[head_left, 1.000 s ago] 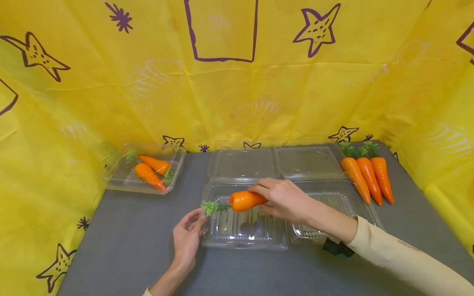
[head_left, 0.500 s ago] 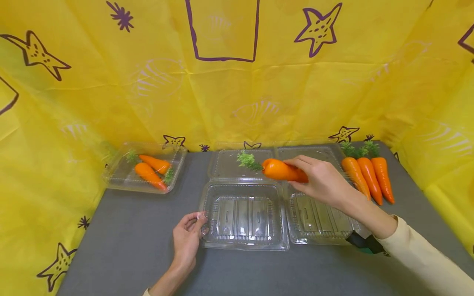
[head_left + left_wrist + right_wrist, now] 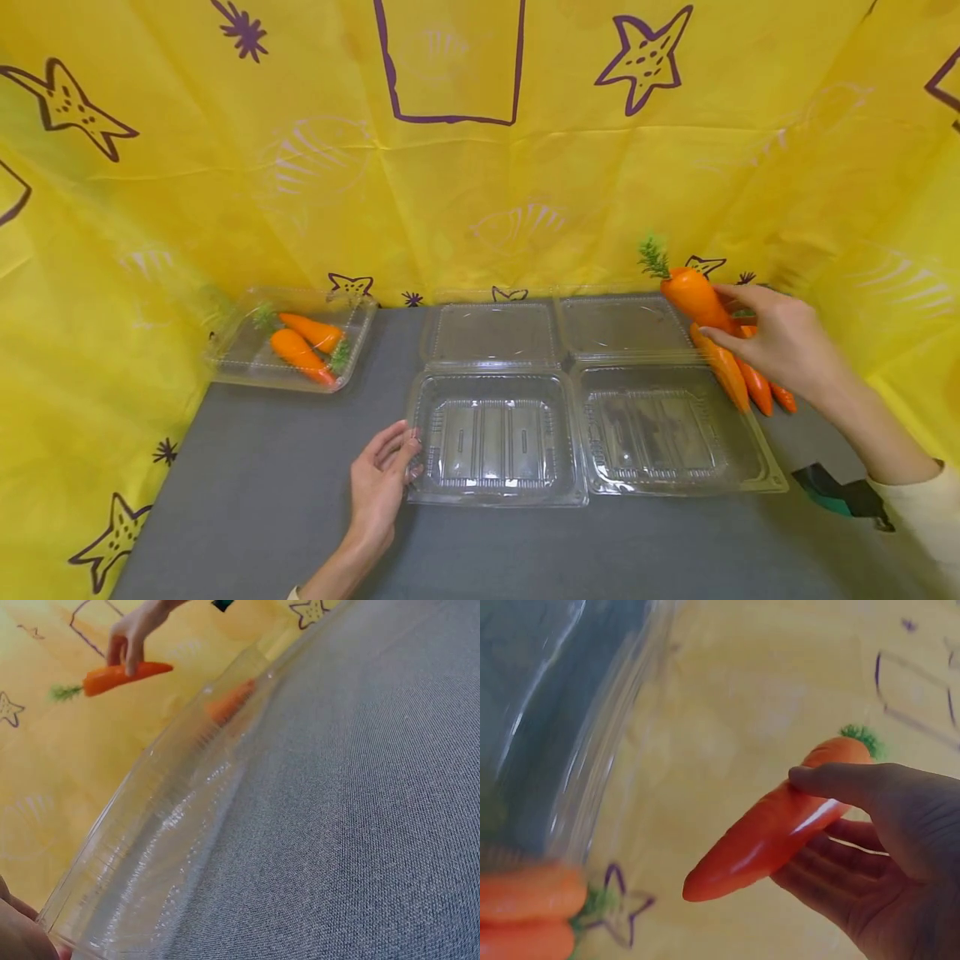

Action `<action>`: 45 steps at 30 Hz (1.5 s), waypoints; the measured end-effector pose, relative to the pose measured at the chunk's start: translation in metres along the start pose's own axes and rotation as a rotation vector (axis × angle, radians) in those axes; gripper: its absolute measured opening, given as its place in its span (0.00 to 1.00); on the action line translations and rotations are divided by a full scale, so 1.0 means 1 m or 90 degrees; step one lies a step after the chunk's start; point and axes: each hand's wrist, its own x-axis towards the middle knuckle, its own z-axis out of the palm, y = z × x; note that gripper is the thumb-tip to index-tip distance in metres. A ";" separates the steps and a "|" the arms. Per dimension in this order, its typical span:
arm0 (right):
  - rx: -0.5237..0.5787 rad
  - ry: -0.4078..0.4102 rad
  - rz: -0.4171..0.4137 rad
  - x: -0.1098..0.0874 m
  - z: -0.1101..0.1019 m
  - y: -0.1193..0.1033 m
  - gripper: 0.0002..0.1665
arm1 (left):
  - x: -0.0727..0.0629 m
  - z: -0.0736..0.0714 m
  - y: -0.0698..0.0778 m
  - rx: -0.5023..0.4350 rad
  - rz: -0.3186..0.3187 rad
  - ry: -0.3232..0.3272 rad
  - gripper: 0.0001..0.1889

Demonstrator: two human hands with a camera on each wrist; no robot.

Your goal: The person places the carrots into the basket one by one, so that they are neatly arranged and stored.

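My right hand (image 3: 787, 342) holds a carrot (image 3: 693, 296) with a green leafy top, raised over the carrots (image 3: 723, 367) lying at the table's right. In the right wrist view the thumb and fingers grip this carrot (image 3: 780, 825) near its thick end, tip pointing down-left. My left hand (image 3: 381, 479) pinches the left edge of a clear plastic clamshell box (image 3: 498, 496), whose lid (image 3: 491, 333) lies back. In the left wrist view the box wall (image 3: 142, 802) rises from the grey cloth, with the left fingers (image 3: 26, 930) at its near corner.
A second open clamshell box (image 3: 675, 479) stands to the right of the first, its lid (image 3: 622, 325) behind it. At the far left a closed clear box (image 3: 247, 375) holds two carrots (image 3: 300, 354). A yellow patterned curtain (image 3: 450, 183) surrounds the grey table (image 3: 285, 467).
The right hand has carried the carrot from over the left open box to the right, up over the carrots there. The left hand has stayed at the box edge.
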 end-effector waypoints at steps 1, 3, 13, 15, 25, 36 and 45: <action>-0.001 0.005 0.008 -0.002 -0.002 0.007 0.33 | 0.000 0.000 0.000 0.002 0.002 -0.001 0.23; 0.007 0.009 0.024 -0.005 -0.005 0.018 0.33 | -0.001 -0.001 0.000 0.003 0.006 -0.003 0.24; 0.036 -0.007 0.111 -0.022 -0.014 0.054 0.31 | 0.000 -0.001 -0.003 0.000 0.020 -0.008 0.26; 0.033 -0.010 0.130 -0.025 -0.014 0.062 0.32 | 0.000 -0.001 -0.003 0.001 0.021 -0.006 0.26; -0.011 -0.075 0.229 -0.046 -0.014 0.099 0.35 | 0.000 0.000 -0.002 -0.010 0.016 0.003 0.26; -0.042 -0.130 0.308 -0.067 -0.008 0.135 0.37 | -0.002 -0.002 -0.001 0.000 0.015 0.009 0.25; -0.053 -0.171 0.334 -0.085 -0.003 0.159 0.38 | -0.002 -0.001 -0.003 0.008 0.018 0.011 0.25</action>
